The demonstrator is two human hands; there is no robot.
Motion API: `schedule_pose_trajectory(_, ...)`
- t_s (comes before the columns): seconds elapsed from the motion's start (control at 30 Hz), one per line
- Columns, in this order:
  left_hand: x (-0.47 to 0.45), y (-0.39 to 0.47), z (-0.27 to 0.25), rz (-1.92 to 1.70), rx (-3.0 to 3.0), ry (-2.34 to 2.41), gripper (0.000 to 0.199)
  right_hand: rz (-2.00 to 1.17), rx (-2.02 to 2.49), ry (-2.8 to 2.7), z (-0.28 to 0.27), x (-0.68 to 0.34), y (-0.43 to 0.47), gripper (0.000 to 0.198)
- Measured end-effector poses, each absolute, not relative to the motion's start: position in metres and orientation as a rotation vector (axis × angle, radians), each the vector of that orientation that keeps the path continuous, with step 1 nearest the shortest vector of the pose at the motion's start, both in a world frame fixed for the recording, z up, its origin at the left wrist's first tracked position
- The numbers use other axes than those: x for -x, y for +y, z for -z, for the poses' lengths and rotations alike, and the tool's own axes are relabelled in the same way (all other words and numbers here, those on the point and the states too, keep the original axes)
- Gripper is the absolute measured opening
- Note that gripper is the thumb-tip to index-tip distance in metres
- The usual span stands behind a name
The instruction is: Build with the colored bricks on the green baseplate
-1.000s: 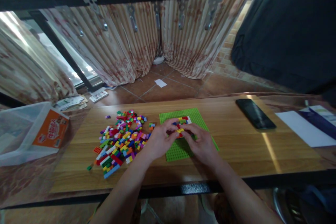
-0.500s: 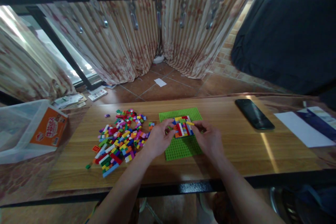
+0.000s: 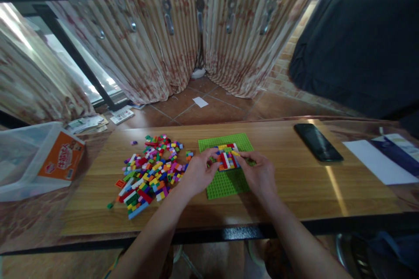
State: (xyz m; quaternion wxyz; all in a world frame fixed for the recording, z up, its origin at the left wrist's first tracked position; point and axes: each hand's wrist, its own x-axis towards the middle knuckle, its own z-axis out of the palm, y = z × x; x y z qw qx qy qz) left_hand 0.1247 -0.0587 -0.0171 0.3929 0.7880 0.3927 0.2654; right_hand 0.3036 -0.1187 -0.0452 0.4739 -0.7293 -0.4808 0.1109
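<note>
Bench (image 3: 301,183), near baseplate's (image 3: 225,186) right edge: right hand's (image 3: 261,172) got a yellow brick (image 3: 235,153) pinched, poking left; left hand's (image 3: 198,172) fingers apart.

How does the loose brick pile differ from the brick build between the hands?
The pile spreads wide; the build is compact. The pile lies jumbled at many angles; the build is closely packed and orderly. The pile rests directly on the table; the build is over the green board. Both are many-coloured.
</note>
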Motion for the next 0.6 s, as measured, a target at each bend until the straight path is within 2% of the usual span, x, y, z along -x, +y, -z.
schedule_pose_trajectory(0.27, -0.1245, -0.0575, 0.0178, -0.672, -2.025, 0.986, 0.037, -0.206, 1.798, -1.308, 0.0464, -0.3028, -0.1191, 0.019)
schedule_pose_trajectory(0.6, -0.1249, -0.0577, 0.0163, -0.658, -2.059, 0.998, 0.040, -0.297, 1.755, -1.309, 0.0478, -0.3056, -0.1164, 0.025)
